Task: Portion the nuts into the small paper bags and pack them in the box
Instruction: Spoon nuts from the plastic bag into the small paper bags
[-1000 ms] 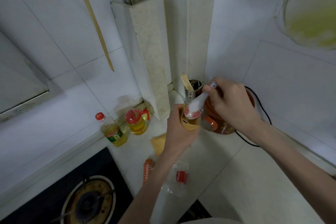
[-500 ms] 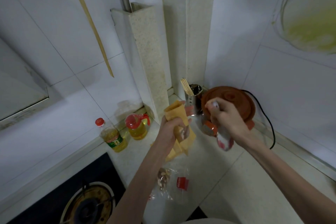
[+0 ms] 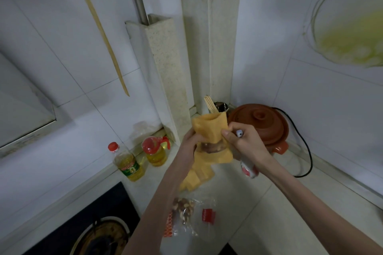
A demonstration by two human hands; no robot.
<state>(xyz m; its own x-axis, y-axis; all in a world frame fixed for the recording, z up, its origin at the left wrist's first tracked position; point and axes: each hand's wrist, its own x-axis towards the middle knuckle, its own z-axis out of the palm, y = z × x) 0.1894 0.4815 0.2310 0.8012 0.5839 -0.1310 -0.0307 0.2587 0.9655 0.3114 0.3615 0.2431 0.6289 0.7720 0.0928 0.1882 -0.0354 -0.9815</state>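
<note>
**Both hands on a paper bag at the kitchen counter**

A left hand (image 3: 189, 147) and a right hand (image 3: 244, 144) hold a small yellow paper bag (image 3: 211, 130) upright, its mouth open. The right hand also grips a white spoon (image 3: 248, 168). Below lies a clear plastic bag of nuts (image 3: 184, 209). Two oil bottles (image 3: 127, 164) stand beside a stove (image 3: 99, 234); a brown clay pot (image 3: 263, 124) sits behind.

This was a home kitchen. A gas stove (image 3: 99, 236) with a burner sat sunk into the tabletop (image 3: 259, 203), white tiled walls (image 3: 62, 37) met in a corner, and two bottles of cooking oil (image 3: 128, 163) stood against the wall. A brown clay cooker (image 3: 263, 126) with a black cord (image 3: 306, 151) and a metal cup of chopsticks (image 3: 217, 106) filled the corner.
</note>
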